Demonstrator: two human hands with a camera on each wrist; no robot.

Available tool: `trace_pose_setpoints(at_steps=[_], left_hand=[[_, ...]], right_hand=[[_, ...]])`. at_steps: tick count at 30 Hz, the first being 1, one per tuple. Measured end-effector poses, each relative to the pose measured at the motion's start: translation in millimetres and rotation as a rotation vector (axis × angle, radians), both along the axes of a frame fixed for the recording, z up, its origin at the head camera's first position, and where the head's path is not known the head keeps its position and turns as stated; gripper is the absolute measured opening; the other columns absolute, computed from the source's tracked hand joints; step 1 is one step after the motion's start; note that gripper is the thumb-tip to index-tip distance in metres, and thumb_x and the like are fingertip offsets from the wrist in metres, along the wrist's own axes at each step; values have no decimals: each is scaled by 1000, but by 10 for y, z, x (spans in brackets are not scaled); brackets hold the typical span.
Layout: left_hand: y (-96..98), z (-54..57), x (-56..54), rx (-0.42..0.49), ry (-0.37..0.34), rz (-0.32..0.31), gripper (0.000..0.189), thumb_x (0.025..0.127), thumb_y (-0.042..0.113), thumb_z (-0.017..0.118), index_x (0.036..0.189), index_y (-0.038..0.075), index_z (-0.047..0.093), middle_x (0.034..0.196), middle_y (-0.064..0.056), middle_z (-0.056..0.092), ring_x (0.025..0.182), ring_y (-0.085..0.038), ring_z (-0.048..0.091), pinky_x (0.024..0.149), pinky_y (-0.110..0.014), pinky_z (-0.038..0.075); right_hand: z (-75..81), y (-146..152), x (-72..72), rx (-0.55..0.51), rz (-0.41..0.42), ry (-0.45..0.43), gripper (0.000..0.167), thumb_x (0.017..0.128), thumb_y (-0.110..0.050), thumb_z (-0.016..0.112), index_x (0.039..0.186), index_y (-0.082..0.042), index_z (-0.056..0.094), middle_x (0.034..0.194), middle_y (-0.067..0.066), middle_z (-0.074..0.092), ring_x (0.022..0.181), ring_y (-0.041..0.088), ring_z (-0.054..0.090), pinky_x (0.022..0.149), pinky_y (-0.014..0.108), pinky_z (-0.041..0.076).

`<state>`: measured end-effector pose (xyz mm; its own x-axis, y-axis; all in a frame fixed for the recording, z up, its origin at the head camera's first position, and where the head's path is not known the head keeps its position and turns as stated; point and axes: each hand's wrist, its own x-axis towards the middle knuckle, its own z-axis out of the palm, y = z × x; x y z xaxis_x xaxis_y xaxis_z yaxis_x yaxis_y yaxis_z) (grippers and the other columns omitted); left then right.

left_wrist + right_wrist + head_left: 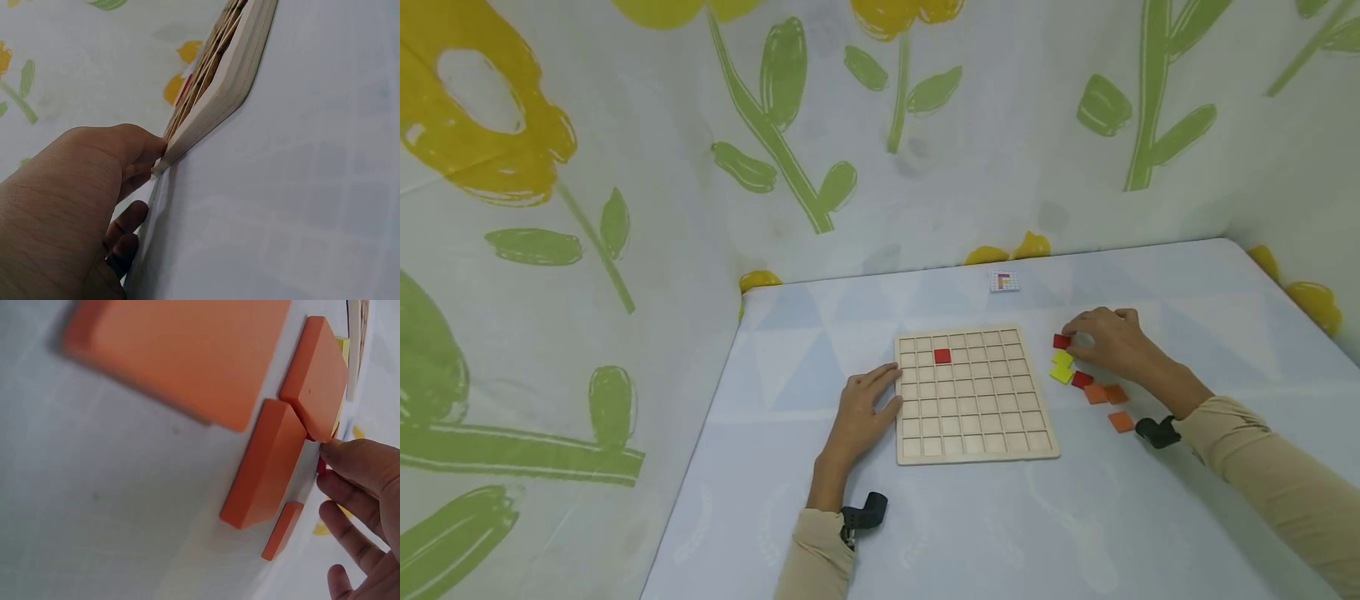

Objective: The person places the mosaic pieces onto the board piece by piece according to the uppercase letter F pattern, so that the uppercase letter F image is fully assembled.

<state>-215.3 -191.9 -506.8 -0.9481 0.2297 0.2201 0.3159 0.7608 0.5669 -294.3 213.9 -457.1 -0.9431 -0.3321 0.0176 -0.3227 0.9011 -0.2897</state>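
Observation:
A square wooden grid board [976, 457] lies on the table with one red tile [942, 356] in a cell near its top. My left hand [863, 414] touches the board's left edge with thumb and fingers extended; the left wrist view shows the fingertips right at the board's side [212, 119]. Right of the board, my right hand [1108, 340] pinches another red tile [1061, 342] between thumb and index finger. In the right wrist view, that red tile [321, 465] is mostly covered by the fingertips.
Close to my right hand lie two yellow tiles [1061, 373], a red tile [1082, 380] and several orange tiles [1121, 422]. A small card with a coloured grid pattern [1004, 282] lies near the table's back edge. Flower-printed cloth [925, 192] hangs behind the table.

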Motion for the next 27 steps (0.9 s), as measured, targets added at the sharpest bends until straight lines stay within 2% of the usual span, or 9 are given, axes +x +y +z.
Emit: trace_pose_setpoints(at_steps=[14, 20, 27], left_hand=[[4, -7, -13, 1, -16, 15, 46, 98, 28, 61, 142, 17, 58, 150, 7, 48, 126, -23, 46, 106, -48, 36], [2, -12, -14, -5, -9, 16, 46, 98, 28, 61, 142, 17, 58, 150, 6, 49, 125, -23, 46, 105, -48, 37], [4, 7, 3, -7, -9, 9, 46, 98, 27, 61, 142, 16, 58, 150, 5, 49, 125, -23, 46, 105, -47, 37]], right_hand=[[63, -23, 27, -28, -1, 20, 26, 87, -14, 77, 109, -1, 73, 118, 23, 66, 119, 44, 48, 97, 67, 24], [107, -64, 57, -72, 22, 50, 24, 86, -11, 78, 109, -3, 74, 116, 21, 68, 118, 42, 49, 97, 64, 26], [172, -137, 94, -72, 58, 90, 21, 85, -9, 78, 106, -4, 75, 115, 20, 69, 118, 41, 51, 98, 67, 25]])
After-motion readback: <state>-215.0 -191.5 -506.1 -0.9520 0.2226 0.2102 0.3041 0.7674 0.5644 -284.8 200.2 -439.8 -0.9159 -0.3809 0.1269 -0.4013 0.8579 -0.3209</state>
